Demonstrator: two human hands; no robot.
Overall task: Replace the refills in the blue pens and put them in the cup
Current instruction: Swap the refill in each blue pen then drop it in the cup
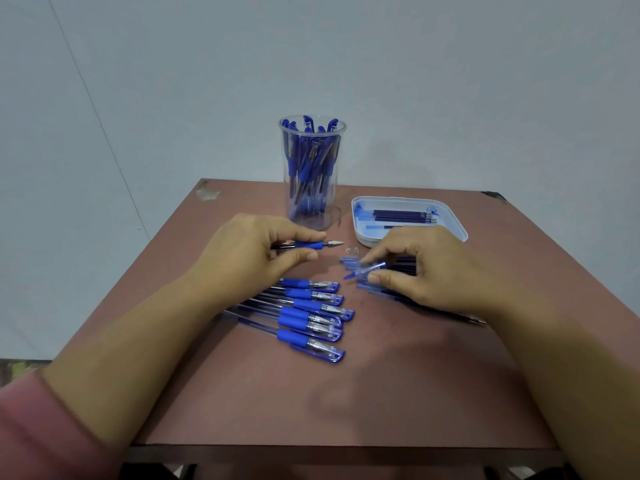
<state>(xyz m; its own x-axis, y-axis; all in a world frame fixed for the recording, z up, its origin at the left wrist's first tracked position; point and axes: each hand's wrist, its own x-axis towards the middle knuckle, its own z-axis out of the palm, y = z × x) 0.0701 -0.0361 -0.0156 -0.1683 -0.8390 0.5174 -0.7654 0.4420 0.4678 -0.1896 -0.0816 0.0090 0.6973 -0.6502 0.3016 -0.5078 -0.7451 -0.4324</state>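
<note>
Left grip (256, 247) closes round an uncapped blue pen (313, 244), tip out toward the right grip (426, 268), which pinches a cap (367, 268) off the worktop (398, 375), seemingly for capping; the cup (311, 174) waits just behind.

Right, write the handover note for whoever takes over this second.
Left hand holds an uncapped pen. Right hand pinches a cap from a loose pile.
Cup at the back holds many pens; tray beside it holds refills; capped pens lie in a row near the front.
Left: cap the held pen, cup it, then probably the row; cannot tell if those are refilled.
</note>
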